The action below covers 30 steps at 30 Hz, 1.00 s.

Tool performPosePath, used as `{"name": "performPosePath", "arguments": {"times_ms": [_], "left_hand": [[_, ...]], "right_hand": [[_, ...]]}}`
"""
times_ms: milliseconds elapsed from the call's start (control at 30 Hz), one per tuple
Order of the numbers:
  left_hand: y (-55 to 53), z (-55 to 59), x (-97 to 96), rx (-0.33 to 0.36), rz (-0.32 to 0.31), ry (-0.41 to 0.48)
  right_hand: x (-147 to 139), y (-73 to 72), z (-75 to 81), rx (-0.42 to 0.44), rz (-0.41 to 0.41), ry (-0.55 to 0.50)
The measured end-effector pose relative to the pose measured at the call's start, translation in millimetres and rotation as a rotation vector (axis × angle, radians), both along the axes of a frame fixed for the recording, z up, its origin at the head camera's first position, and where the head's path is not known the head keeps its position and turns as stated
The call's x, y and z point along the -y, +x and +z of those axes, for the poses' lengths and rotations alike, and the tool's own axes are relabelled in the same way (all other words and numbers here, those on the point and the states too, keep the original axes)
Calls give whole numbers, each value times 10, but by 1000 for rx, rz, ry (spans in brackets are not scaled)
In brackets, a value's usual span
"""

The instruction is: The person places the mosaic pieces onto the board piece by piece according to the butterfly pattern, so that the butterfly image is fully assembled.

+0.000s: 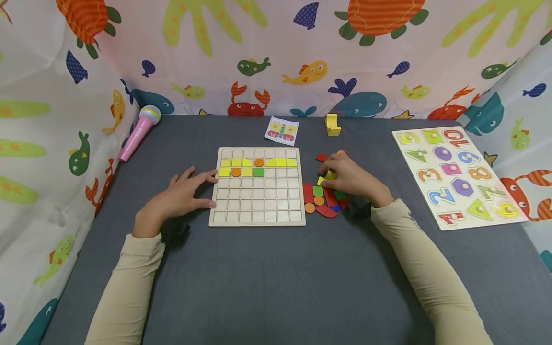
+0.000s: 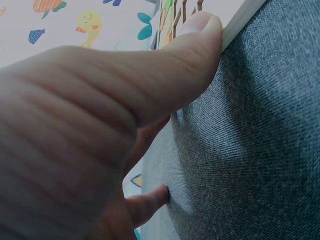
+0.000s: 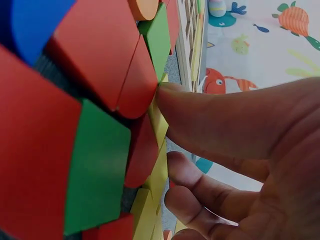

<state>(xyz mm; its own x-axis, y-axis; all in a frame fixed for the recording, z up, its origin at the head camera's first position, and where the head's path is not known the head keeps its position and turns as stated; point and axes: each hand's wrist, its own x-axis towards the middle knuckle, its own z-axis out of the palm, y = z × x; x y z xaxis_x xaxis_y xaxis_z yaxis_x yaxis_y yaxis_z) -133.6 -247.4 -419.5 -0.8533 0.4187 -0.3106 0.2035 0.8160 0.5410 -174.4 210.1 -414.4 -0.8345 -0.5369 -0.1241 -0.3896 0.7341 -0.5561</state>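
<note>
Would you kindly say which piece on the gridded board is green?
The square directly below an orange disc; all others there are yellow or orange.

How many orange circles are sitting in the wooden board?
2. One orange circle is just above the green square; the other orange circle is one row lower, further left, between two yellow pieces. No spaces of the board look hidden.

1. Board [image 1: 258, 206] touching your left hand [image 1: 181, 194]: pale, gridded; yellow, orange and green tiles [image 1: 258, 172].
2. Loose pieces [image 1: 318, 191] by your right hand [image 1: 351, 177]: red, green, yellow, orange, blue.
3. Microphone [image 1: 141, 132] beyond your left hand: pink handle.
</note>
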Motion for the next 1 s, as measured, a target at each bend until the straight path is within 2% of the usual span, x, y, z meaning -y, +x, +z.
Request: {"name": "performPosePath", "arguments": {"times_ms": [167,400,567,700,833,1000], "left_hand": [[-13,9,-1,2,-6,-4],[-24,7,9,1,-7,-12],[-25,-14,17,-5,-13,-13],[-30,-17,22,-6,-13,-11],[-35,-22,26,1,-10,-12],[-30,-27,34,2,-9,-13]], "right_hand": [[18,-4,15,11,-3,4],[114,-51,-18,-62,13,-15],[207,-78,-35,-88,-48,-72],[300,-90,-15,-153,-82,-116],[437,-111,-5,-211,-68,-192],[656,-146,14,-233,-34,-280]]}}
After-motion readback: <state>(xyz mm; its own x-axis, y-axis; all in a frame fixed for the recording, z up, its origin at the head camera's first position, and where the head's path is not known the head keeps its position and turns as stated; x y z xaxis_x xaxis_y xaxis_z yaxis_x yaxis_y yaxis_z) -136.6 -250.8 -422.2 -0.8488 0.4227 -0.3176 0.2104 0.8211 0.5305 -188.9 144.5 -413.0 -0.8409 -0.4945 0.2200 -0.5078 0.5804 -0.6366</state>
